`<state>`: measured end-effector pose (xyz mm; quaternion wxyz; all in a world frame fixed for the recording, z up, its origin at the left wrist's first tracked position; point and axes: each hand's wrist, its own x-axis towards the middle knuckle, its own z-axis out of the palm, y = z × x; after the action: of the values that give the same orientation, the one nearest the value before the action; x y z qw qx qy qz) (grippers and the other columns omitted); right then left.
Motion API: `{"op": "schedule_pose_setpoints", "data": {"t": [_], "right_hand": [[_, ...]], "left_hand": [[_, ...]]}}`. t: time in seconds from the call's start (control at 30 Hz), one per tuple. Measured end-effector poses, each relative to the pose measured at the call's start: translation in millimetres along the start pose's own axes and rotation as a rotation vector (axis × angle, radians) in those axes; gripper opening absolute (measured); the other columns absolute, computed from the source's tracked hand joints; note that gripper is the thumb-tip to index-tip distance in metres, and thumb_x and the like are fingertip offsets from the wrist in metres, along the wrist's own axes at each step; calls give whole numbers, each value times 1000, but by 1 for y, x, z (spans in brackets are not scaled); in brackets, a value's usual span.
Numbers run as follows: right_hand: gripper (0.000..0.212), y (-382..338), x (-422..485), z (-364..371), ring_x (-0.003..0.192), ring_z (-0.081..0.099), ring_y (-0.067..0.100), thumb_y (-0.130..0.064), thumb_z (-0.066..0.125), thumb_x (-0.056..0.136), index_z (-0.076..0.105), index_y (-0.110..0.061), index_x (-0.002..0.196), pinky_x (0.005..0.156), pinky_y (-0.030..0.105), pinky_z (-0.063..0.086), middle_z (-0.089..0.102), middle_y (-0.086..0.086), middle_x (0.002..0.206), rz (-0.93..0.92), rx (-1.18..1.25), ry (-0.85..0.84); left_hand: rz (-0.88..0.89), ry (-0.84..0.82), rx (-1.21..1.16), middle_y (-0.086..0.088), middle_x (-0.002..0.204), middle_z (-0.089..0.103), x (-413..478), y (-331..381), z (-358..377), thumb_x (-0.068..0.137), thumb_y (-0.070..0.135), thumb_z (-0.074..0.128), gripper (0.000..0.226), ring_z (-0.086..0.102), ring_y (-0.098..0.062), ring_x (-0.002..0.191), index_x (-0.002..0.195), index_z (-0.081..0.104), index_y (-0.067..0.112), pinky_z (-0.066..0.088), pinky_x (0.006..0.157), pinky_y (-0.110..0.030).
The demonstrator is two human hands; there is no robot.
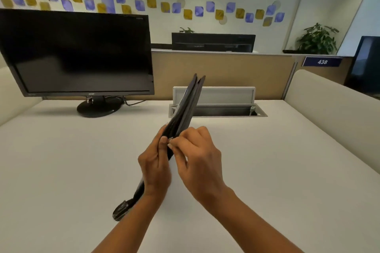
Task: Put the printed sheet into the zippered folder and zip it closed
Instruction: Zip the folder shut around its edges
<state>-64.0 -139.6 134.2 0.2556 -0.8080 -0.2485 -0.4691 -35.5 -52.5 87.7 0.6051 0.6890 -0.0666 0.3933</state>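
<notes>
Zippered folder (pixel 186 107): centre frame, held edge-up above the tabletop (pixel 61 160), far end tilting toward the upper right, probably to bring the zip track within reach. Left hand (pixel 155 167): closed around the folder's lower body, steadying. Right hand (pixel 198 156): fingertips pinched on the zip pull (pixel 170 139). Printed sheet: not visible, presumably inside.
</notes>
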Motion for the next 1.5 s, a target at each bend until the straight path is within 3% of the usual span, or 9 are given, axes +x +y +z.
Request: {"op": "schedule_pose_setpoints", "data": {"t": [0.1,0.23,0.63,0.93,1.03,1.17,1.3,1.4,1.5], "right_hand": [[9,-3,-1,8,70,60,16,-17,70,78,70,-8,81,55,22,55,69,4,75,-162,-70,-40],[13,3,-18,19,76,61,13,-20,74,73,71,-13,84,62,18,52,71,1,81,-308,-131,-157],[19,4,-5,28,103,62,21,-19,59,82,69,-10,95,94,23,43,71,5,99,-361,-38,-75],[17,-7,29,23,98,67,29,-11,66,79,69,1,91,89,33,50,71,15,95,-299,78,-38],[17,-9,28,25,94,68,28,-10,66,77,69,2,90,91,30,47,71,16,93,-287,104,-35],[22,-6,20,24,99,66,28,-14,58,82,68,2,93,90,30,49,70,17,97,-271,135,-69],[22,-2,14,23,96,67,27,-13,57,83,68,2,93,84,27,54,68,17,100,-253,186,-98],[22,0,8,25,90,66,23,-15,56,87,67,2,94,79,22,55,64,15,102,-263,227,-87],[23,0,-3,29,90,57,15,-15,50,90,66,2,94,78,17,52,49,6,104,-282,273,-58]], "left_hand": [[-132,86,-128,0,72,66,7,9,-3,89,31,40,42,65,-3,68,104,64,0,50,56,-9],[-282,196,-268,12,66,67,18,14,-12,87,42,39,31,64,-7,71,78,66,30,52,55,-13],[-227,79,-286,11,80,69,13,9,-26,85,39,37,42,66,-4,81,106,61,11,51,64,-11],[-200,77,-199,20,73,69,12,11,-28,84,38,37,25,64,0,72,91,60,35,49,59,-8],[-193,90,-187,15,72,69,10,9,-29,86,35,37,33,65,0,75,100,64,23,49,60,-8],[-129,67,-126,13,99,66,10,15,-35,93,14,42,30,62,8,91,121,52,20,47,73,-5],[26,41,39,12,109,62,32,27,-50,88,7,53,32,58,7,100,118,54,20,46,86,-9],[113,-81,254,9,114,58,58,36,-61,83,12,63,25,52,0,110,107,64,17,38,91,-8],[-40,-294,270,10,110,60,74,40,-67,83,16,62,15,53,-2,104,95,68,22,36,83,-9]]}}
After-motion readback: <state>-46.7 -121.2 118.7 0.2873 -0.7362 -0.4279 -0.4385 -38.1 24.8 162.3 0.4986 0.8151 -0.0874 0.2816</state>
